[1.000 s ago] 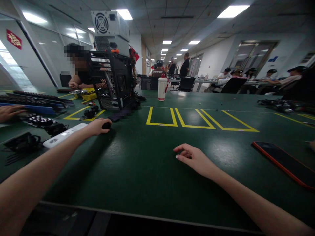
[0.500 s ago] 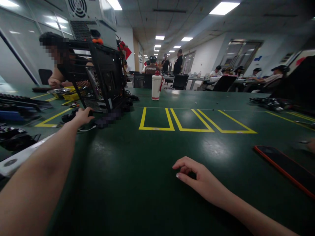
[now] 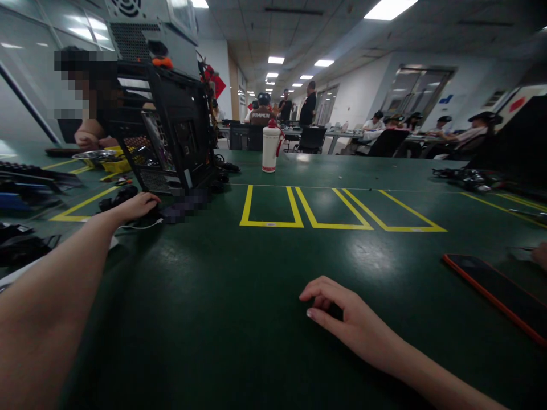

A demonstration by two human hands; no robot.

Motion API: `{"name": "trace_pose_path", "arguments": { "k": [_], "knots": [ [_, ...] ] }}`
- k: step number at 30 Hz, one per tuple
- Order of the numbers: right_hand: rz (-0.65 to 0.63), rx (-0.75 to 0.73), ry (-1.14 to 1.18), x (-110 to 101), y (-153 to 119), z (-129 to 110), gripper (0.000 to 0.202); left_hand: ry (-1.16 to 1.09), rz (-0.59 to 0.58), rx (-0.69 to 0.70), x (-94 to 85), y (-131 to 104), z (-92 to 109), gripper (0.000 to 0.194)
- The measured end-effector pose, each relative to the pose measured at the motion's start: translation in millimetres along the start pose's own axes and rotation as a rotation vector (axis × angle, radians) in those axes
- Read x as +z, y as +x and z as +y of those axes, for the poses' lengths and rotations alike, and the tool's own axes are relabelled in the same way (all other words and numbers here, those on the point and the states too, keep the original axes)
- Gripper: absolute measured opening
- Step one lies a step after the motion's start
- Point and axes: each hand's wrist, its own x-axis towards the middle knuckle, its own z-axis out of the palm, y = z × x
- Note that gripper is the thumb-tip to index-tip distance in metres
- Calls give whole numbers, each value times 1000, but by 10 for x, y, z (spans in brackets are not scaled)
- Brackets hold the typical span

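In the head view, the left hand (image 3: 137,207) is reaching over a small dark object (image 3: 150,216), which is lying on the green table (image 3: 235,285) in front of the open computer case (image 3: 188,136). The fingers are covering part of it, so I cannot tell if they are gripping. A white cable (image 3: 141,228) is lying just beside this hand. The right hand (image 3: 344,313) is resting near the front edge, its fingers curving, with a narrow opening to the thumb. Beyond it, yellow tape outlines (image 3: 272,224) are marking the table, and a white bottle (image 3: 269,149) is standing behind them.
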Motion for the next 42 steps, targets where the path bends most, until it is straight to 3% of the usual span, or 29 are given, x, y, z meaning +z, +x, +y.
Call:
{"name": "trace_pose_path", "arguments": {
  "k": [3, 8, 11, 13, 15, 18, 20, 23, 28, 32, 36, 37, 40, 42],
  "knots": [
    [3, -20, -23, 7, -7, 9, 17, 80, -75, -21, -121, -136, 39, 28],
    [2, -32, -44, 12, -10, 9, 17, 214, 21, -129, -577, -448, 159, 40],
    [-15, -43, -54, 12, -21, -11, 18, 295, 33, -137, -890, -841, 311, 39],
    [-32, -42, -61, 14, -34, -23, 18, 291, -20, -105, -975, -1227, 446, 38],
    [-33, -52, -72, 20, -48, -24, 19, 273, -46, -56, -924, -1657, 584, 35],
    [-14, -83, -91, 35, -64, -9, 20, 182, -88, 61, -698, -2193, 747, 32],
    [0, -98, -105, 43, -72, 2, 21, 157, -52, 91, -566, -2385, 812, 31],
    [18, -102, -127, 44, -89, 4, 21, 125, 6, 62, -491, -2462, 834, 29],
    [21, -120, -126, 43, -107, 2, 21, 43, -99, 103, -567, -2491, 759, 33],
    [24, -113, -132, 63, -84, 11, 20, 68, -107, 179, -847, -2295, 721, 44],
    [11, -91, -127, 65, -57, 9, 20, 145, 90, 80, -1118, -1474, 487, 57],
    [7, -85, -122, 60, -53, 9, 20, 187, 42, 43, -1113, -1216, 371, 62],
    [2, -70, -98, 42, -50, 15, 19, 306, -67, -113, -889, -562, -31, 80],
    [1, -61, -75, 29, -49, 24, 18, 283, -125, -118, -643, -315, -259, 93]
  ]
}}
